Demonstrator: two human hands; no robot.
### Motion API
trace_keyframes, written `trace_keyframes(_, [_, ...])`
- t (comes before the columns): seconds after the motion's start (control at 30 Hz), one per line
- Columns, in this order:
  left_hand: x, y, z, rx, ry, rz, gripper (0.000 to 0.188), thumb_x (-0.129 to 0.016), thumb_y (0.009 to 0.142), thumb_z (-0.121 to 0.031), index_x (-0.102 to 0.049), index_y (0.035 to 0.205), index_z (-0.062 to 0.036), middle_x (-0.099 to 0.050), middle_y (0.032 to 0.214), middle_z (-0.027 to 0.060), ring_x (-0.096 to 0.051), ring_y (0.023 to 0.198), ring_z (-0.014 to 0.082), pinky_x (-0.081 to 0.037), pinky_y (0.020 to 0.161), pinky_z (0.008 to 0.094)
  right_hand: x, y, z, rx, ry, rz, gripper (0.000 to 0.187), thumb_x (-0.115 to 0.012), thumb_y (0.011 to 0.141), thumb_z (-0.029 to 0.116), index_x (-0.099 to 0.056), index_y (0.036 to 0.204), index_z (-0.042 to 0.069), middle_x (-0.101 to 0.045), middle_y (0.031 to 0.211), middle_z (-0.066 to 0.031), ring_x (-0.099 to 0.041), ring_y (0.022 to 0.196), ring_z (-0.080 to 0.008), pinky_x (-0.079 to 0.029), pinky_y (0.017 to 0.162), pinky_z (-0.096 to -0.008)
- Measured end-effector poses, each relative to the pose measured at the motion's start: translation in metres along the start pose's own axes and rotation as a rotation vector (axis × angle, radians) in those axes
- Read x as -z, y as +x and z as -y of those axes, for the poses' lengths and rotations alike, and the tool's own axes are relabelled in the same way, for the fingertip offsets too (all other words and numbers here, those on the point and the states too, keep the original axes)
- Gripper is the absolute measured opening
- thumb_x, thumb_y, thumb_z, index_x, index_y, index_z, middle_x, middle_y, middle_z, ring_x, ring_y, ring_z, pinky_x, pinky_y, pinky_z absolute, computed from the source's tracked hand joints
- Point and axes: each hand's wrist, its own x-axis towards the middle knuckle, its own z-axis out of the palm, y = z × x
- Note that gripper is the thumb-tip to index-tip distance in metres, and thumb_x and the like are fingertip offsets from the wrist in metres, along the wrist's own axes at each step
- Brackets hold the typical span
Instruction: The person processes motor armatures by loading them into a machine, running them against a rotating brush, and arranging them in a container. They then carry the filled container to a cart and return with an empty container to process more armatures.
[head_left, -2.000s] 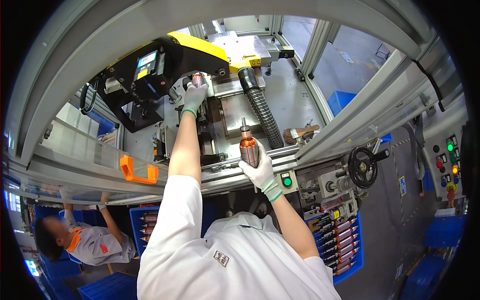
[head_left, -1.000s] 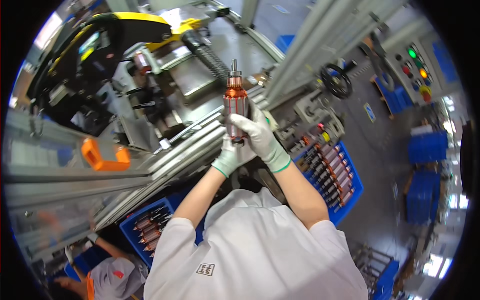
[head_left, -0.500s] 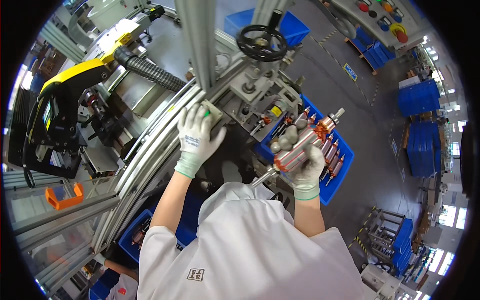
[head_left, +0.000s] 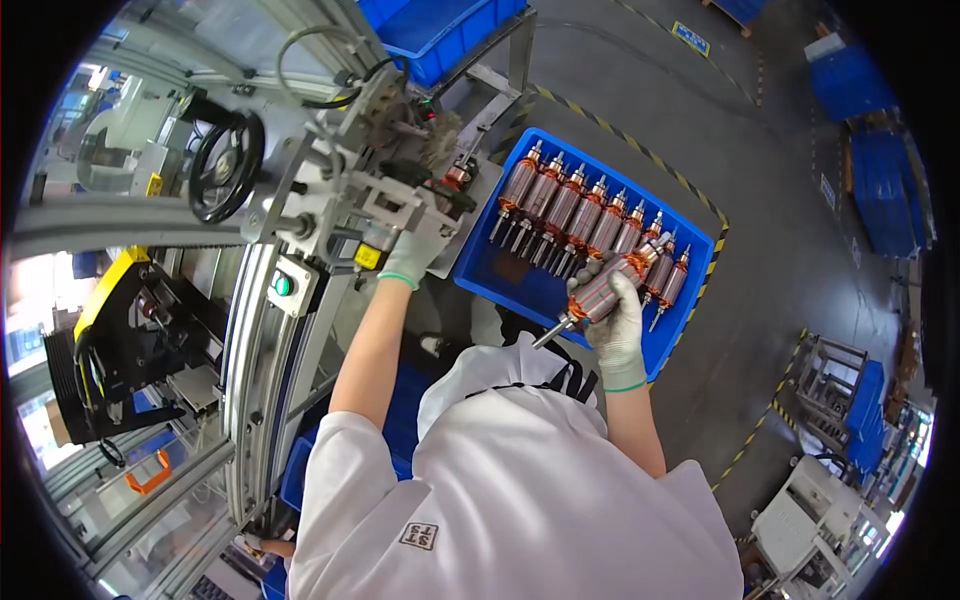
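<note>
My gloved right hand (head_left: 617, 325) is wrapped round a motor armature (head_left: 598, 297), a striped cylinder with copper windings and a steel shaft pointing down to the left. It is held over the front right of a blue bin (head_left: 490, 268). In that bin lies a row of several similar armatures (head_left: 583, 222), side by side and slanted. My gloved left hand (head_left: 420, 254) reaches into a metal machine fixture (head_left: 395, 203), left of the bin. The fixture hides its fingers. Another armature (head_left: 458, 176), only partly visible, sits in the fixture just beyond that hand.
A box with a green button (head_left: 284, 285) is mounted on the aluminium frame (head_left: 250, 340) at my left. A black handwheel (head_left: 226, 163) stands beyond it. At the far side is another blue bin (head_left: 440, 40). A co-worker's hand (head_left: 265, 545) shows at lower left.
My left hand has left the green button box and moved into the fixture. The view has swung to the right, bringing the bin of armatures into fuller sight. My right hand keeps hold of its armature.
</note>
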Motion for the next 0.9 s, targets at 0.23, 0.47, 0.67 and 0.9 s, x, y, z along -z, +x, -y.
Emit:
trace_keyframes(0.23, [0.034,-0.006,-0.026,0.472,-0.662,0.345,0.033,-0.067,0.077,-0.025,-0.061,0.099,-0.0009,-0.061,0.080,0.0080,-0.059,0.073,0.0197,-0.047,0.066,0.0348,0.012,0.037,-0.056,-0.174,-0.057,-0.068,0.023,-0.061,0.086,0.017,-0.052,0.105,0.008,-0.061,0.092,-0.0081,-0.062,0.086,-0.0212,-0.053,0.076,-0.0365])
trace_keyframes(0.47, [0.111,-0.136,-0.069,0.862,-1.136,0.179,0.033,-0.070,0.078,-0.023,-0.055,0.100,-0.0030,-0.057,0.071,0.0023,-0.055,0.055,0.0095,-0.046,0.050,0.0247,-0.045,0.074,-0.130,-0.330,-0.044,-0.038,0.016,-0.060,0.084,0.009,-0.053,0.098,0.009,-0.060,0.083,-0.0048,-0.061,0.074,-0.0176,-0.053,0.062,-0.0339])
trace_keyframes(0.67, [0.115,-0.248,-0.071,1.213,-1.268,-0.079,0.024,-0.066,0.079,-0.019,-0.054,0.094,-0.0041,-0.057,0.071,0.0033,-0.057,0.056,0.0118,-0.051,0.050,0.0259,-0.103,0.106,-0.155,-0.453,-0.058,-0.070,0.013,-0.046,0.090,0.007,-0.050,0.102,0.009,-0.059,0.083,-0.0063,-0.059,0.068,-0.0199,-0.051,0.055,-0.0373])
trace_keyframes(0.9, [0.110,-0.295,-0.070,1.345,-1.318,-0.182,0.023,-0.066,0.080,-0.018,-0.055,0.094,-0.0032,-0.057,0.074,0.0038,-0.057,0.058,0.0123,-0.051,0.053,0.0263,-0.052,0.151,-0.224,-0.410,0.151,0.172,0.022,-0.037,0.094,0.024,-0.054,0.097,0.011,-0.064,0.084,-0.0041,-0.062,0.070,-0.0195,-0.053,0.059,-0.0376])
